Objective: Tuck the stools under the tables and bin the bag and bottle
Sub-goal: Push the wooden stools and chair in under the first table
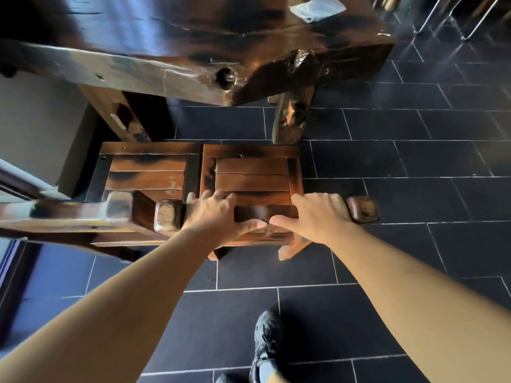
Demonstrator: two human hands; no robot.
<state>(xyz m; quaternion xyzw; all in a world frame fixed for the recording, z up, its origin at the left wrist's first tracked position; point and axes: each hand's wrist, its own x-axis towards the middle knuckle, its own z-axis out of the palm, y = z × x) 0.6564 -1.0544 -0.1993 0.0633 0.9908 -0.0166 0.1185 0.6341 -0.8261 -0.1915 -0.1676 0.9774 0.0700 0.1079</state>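
Both your left hand [218, 214] and right hand [318, 214] clamp the near backrest rail of the dark slatted wooden stool [253, 175], just short of the heavy dark wooden table [193, 51]; push it level, straight between the table legs.

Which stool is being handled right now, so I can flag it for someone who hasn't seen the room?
Find the big dark wooden table on the black tiled floor. Two slatted wooden stools stand side by side at its near edge. It is the right stool, beside the table leg, with the left hand and right hand gripping its near rail; the left stool is untouched.
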